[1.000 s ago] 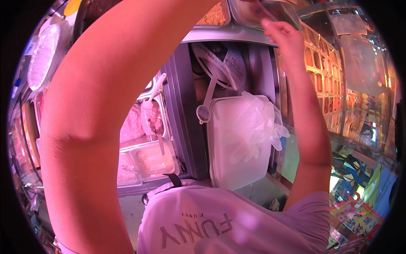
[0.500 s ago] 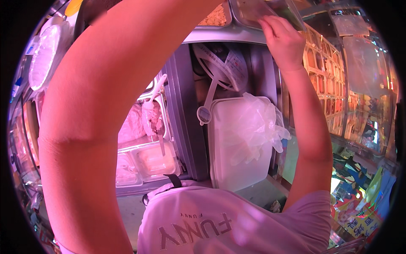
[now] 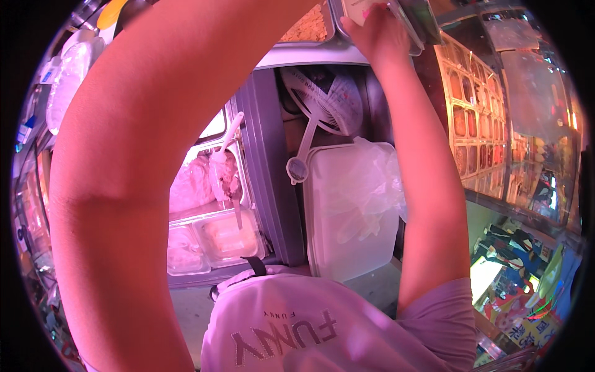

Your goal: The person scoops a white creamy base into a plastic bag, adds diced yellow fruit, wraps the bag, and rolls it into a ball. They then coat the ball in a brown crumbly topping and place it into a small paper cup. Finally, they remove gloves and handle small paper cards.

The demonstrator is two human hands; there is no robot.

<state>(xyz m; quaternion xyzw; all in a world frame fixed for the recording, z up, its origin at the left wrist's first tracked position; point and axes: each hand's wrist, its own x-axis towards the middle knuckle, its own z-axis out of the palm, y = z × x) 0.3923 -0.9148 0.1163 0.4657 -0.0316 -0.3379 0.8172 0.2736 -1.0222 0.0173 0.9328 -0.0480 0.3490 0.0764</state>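
Observation:
My right hand is at the top edge, over a tray with a pale inside. Its thumb points left and the fingers run up toward the picture's edge; a bright pink spot shows by them, and whether they grip anything is hidden. Across the upper left reaches my left arm, with the hand itself beyond the top edge. Between the arms, clear disposable gloves lie on a white lidded box. A white hand fan leans behind the box.
Left of a grey divider, a tray holds pinkish food and a white-handled utensil, above a clear tub. A tray of orange-brown flakes sits at the top. Racked small containers stand on the right.
My right hand has moved up and to the left, deeper over the tray at the top. The right forearm has swung left and now covers part of the gloves.

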